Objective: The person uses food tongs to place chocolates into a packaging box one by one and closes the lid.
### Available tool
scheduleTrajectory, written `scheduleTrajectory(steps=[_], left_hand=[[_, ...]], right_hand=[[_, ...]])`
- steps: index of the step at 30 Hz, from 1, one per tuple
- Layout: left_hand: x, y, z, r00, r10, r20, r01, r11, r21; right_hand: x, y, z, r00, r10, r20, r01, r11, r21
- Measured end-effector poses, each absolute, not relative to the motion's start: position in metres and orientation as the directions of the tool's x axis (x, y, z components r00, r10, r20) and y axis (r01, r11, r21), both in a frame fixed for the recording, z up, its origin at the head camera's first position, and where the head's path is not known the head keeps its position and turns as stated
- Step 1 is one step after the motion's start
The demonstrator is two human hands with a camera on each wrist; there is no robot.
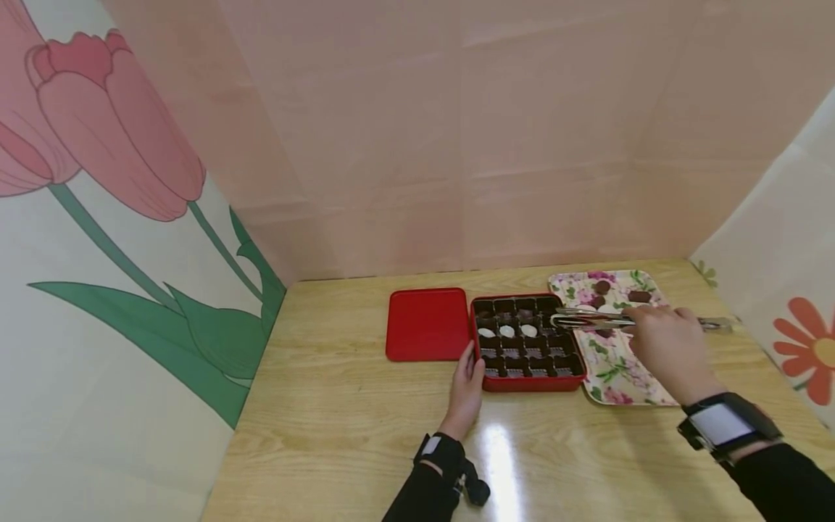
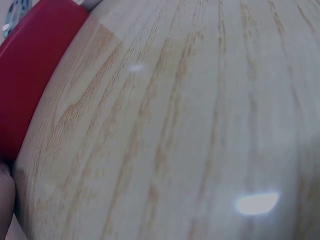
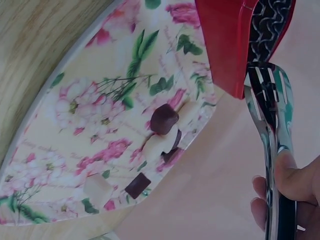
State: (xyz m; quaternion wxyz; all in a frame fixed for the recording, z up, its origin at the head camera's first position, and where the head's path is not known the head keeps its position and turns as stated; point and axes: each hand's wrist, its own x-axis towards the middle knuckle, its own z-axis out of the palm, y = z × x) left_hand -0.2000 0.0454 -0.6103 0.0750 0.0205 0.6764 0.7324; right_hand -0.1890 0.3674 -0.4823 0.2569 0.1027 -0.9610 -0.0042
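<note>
A red box (image 1: 531,386) holds a dark compartment insert, with several white chocolates (image 1: 528,331) across its middle row. My left hand (image 1: 464,395) rests against the box's left wall near the front corner, fingers fairly straight; only a bit of it shows in the left wrist view. Metal tongs (image 1: 587,317) are gripped in my right hand (image 1: 672,351), and their heads reach over the box's right side. In the right wrist view the slotted tong heads (image 3: 270,95) stand close together beside the box; I cannot tell whether anything is between them.
A floral tray (image 1: 613,373) lies right of the box, bearing several dark and white chocolates (image 1: 639,296) in its far half. The flat red lid (image 1: 427,324) lies on the table left of the box. A pink backdrop (image 1: 457,145) stands behind the table.
</note>
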Motion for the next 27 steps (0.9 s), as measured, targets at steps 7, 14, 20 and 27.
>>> scheduleTrajectory(steps=[7,14,20,27], left_hand=[[-0.202,0.047,-0.613,-0.987,0.139,-0.075,-0.087,-0.088,0.992],[-0.201,0.046,-0.613,-0.988,0.136,-0.079,-0.092,-0.098,0.991],[-0.200,0.045,-0.612,-0.987,0.130,-0.090,-0.102,-0.089,0.991],[-0.201,0.047,-0.614,-0.988,0.131,-0.085,-0.099,-0.101,0.990]], right_hand=[[-0.194,0.352,-0.480,-0.838,-0.253,0.484,-0.231,0.967,0.107],[-0.198,0.346,-0.484,-0.829,-0.265,0.493,-0.217,0.964,0.154],[-0.196,0.347,-0.487,-0.824,-0.255,0.506,-0.225,0.967,0.121],[-0.193,0.361,-0.491,-0.891,-0.131,0.434,-0.166,0.985,-0.042]])
